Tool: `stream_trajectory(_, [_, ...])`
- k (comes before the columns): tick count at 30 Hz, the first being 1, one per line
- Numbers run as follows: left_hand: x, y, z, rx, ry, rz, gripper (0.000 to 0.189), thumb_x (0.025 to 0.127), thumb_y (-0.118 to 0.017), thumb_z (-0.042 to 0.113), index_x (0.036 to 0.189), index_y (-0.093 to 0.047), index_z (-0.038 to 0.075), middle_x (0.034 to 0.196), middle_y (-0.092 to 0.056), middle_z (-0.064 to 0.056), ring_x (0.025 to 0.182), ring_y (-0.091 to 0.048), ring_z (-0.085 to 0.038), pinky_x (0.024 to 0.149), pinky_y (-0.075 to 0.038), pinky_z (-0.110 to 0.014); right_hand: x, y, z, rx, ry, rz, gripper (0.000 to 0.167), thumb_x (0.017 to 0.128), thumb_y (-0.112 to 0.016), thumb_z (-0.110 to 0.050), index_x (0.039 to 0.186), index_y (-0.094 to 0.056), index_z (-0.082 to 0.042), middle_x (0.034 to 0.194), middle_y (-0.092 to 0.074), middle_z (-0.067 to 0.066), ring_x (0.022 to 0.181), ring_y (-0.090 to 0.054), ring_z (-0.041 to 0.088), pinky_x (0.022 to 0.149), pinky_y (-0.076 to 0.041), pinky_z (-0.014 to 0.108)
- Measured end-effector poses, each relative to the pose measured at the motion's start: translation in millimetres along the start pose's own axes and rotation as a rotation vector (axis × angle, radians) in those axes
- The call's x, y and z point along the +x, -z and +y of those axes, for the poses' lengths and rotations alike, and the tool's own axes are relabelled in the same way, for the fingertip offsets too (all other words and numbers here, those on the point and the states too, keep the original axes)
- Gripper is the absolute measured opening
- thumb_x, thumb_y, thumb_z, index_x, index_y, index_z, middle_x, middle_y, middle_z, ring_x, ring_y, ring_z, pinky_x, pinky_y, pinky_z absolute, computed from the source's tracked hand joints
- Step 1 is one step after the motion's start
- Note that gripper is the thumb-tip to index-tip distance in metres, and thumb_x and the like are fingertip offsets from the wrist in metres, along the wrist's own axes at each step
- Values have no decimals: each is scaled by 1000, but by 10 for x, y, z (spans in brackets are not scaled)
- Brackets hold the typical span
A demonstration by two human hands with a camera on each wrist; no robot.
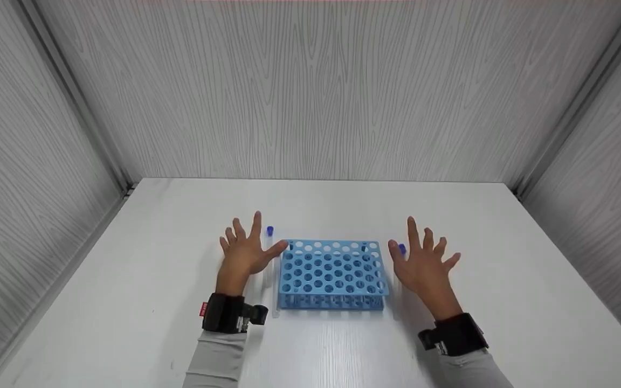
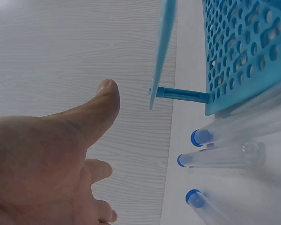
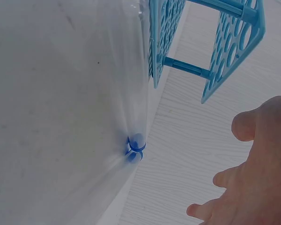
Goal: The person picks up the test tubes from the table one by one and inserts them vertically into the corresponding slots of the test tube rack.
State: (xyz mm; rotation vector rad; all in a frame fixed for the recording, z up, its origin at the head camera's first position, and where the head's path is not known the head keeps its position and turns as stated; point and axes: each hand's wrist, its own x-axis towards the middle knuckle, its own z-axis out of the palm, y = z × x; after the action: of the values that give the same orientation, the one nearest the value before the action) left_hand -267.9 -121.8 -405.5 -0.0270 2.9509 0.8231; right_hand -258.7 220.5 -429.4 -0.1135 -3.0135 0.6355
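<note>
A blue test tube rack [image 1: 333, 294], its top plate full of round holes, stands on the table between the hands. My left hand [image 1: 243, 256] hovers at its left side with fingers spread and the thumb reaching toward the rack's back left corner. Below that hand, clear test tubes [image 2: 220, 157] with blue caps lie beside the rack; three caps show in the left wrist view. On the other side, my right hand [image 1: 423, 267] is held with fingers spread, holding nothing. Its thumb overlaps a blue cap [image 1: 402, 249] of a clear tube lying right of the rack.
The white table [image 1: 127, 302] carries the rack and tubes. A wood-grain panel [image 1: 310, 91] rises behind it, with similar panels on the left [image 1: 30, 178] and right [image 1: 596, 178]. Both wrists wear black straps.
</note>
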Motion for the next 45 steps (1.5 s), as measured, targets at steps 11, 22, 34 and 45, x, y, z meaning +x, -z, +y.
stream_trajectory(11, [18,-17,40,-60,16,-15,96,96,-59,52,163,-7,7,163,-4,-37,150,-6,-57,121,-10,-66,-2,-8,-8,6,2,-16,76,106,-33,-52,164,1,-16,163,-7,34,146,1,65,107,7,82])
stream_trajectory(22, [56,-100,103,-135,21,-62,92,100,-56,48,162,-5,4,164,-16,-31,149,-23,-51,117,-28,-63,47,1,-73,119,-4,-84,80,106,-43,-44,162,-3,-4,163,-15,32,147,-20,55,117,-23,66])
stream_trajectory(34, [47,-135,171,-144,16,-77,77,103,-53,44,157,-27,-5,155,-40,-29,144,-39,-45,116,-34,-57,-18,25,-107,225,31,-100,74,106,-47,-35,158,-16,8,153,-36,35,140,-40,50,113,-37,59])
stream_trajectory(45, [38,-136,268,-137,-2,-94,58,106,-47,36,141,-52,-9,143,-55,-28,133,-53,-43,109,-44,-55,-41,-41,-183,272,60,-82,59,106,-44,-27,151,-35,9,146,-49,31,135,-48,48,109,-41,58])
